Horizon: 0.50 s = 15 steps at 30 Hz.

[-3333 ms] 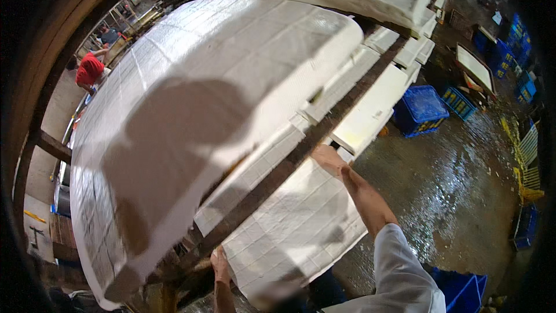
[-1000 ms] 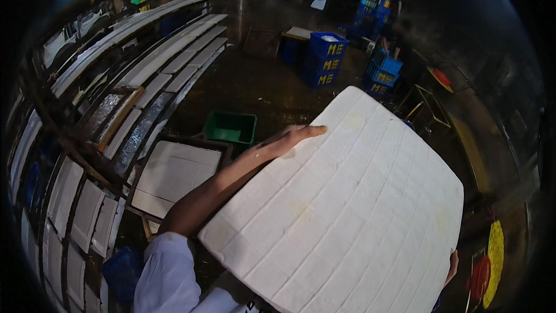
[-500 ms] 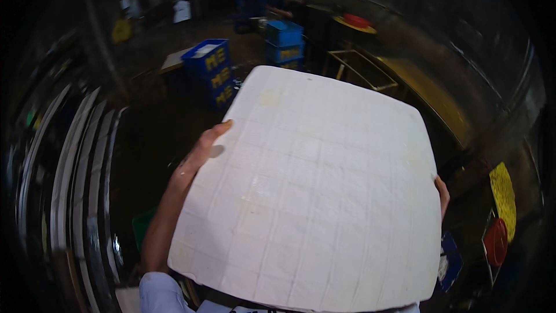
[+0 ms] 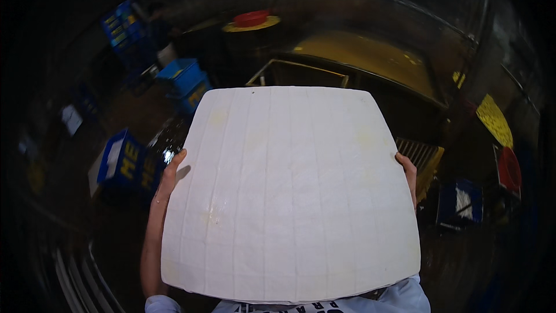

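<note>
Your left hand (image 4: 169,175) and right hand (image 4: 409,170) grip opposite edges of the white slab (image 4: 292,194); hold it level, pressing evenly from both sides.

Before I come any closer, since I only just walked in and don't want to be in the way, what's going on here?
Someone's left hand and right hand grip opposite side edges of a large white slab marked with faint lines, held out in front of the body. Its underside is hidden. Beyond its far left corner are light-blue crates, with another person near them. Farther back, a red basin sits on a round yellow surface.
</note>
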{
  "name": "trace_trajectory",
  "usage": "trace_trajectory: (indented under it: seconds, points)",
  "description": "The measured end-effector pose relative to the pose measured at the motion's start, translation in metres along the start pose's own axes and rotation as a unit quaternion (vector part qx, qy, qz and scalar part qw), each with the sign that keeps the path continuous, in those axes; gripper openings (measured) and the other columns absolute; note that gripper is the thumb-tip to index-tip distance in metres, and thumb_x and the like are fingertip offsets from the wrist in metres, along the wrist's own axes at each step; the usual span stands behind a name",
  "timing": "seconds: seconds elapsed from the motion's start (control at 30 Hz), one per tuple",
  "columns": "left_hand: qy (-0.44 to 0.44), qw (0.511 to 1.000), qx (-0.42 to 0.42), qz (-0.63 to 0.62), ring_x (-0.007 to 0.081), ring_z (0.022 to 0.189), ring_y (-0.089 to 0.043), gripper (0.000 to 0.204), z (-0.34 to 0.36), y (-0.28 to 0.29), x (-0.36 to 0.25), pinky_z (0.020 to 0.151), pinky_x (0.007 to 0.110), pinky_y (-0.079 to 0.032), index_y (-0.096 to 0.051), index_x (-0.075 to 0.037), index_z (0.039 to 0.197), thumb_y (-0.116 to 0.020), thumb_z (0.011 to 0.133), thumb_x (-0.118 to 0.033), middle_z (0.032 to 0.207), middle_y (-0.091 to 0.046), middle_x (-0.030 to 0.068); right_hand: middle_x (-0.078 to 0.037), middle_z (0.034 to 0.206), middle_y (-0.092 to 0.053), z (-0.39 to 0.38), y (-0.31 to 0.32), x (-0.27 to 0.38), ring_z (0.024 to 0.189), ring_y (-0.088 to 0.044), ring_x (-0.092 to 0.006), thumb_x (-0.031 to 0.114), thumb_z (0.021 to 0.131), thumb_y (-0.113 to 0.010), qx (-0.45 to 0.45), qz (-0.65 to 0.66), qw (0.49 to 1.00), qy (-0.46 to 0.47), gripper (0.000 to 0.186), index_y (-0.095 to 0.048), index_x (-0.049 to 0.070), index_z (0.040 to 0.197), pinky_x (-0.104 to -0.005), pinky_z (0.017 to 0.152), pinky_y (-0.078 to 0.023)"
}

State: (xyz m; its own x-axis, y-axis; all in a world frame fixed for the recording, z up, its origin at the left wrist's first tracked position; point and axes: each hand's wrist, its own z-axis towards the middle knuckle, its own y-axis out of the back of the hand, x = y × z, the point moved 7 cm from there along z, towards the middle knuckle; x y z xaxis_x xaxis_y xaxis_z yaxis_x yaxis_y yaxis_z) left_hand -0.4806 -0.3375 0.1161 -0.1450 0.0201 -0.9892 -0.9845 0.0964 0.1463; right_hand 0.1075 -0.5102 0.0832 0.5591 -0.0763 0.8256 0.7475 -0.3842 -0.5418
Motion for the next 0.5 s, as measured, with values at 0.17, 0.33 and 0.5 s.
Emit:
trace_trajectory:
  seconds: [0.17, 0.33, 0.5]
  points:
    - [0.007, 0.996, 0.090, 0.007, 0.0138, 0.135, -0.040, 0.060, 0.179, 0.017, 0.021, 0.113, 0.036, -0.028, -0.045, -0.003, 0.144, -0.050, 0.100, -0.044, 0.146, -0.045, 0.0046, -0.010, 0.094, -0.069, 0.083, -0.058, -0.049, 0.083, -0.066, -0.0172, 0.032, 0.091, -0.057, -0.074, 0.087, 0.993, -0.019, 0.036, -0.067, 0.002, 0.105, -0.0312, 0.074, -0.053]
    - [0.052, 0.976, 0.210, 0.004, 0.0168, 0.135, -0.040, 0.070, 0.334, -0.075, 0.014, 0.114, 0.036, -0.028, -0.045, 0.002, 0.142, -0.055, 0.095, -0.048, 0.147, -0.043, 0.0096, -0.012, 0.102, -0.070, 0.187, -0.047, -0.031, 0.089, -0.067, -0.0192, 0.030, 0.091, -0.056, -0.100, 0.052, 0.993, 0.031, 0.037, -0.066, 0.000, 0.110, -0.0319, 0.075, -0.054]
    - [0.102, 0.972, 0.214, 0.002, 0.0215, 0.131, -0.044, 0.076, 0.445, -0.137, 0.032, 0.113, 0.038, -0.030, -0.048, 0.004, 0.139, -0.062, 0.089, -0.051, 0.143, -0.045, 0.0118, -0.013, 0.104, -0.068, 0.301, -0.061, -0.037, 0.089, -0.066, -0.0216, 0.029, 0.090, -0.057, -0.127, 0.074, 0.989, 0.014, 0.038, -0.064, -0.001, 0.113, -0.0332, 0.076, -0.054]
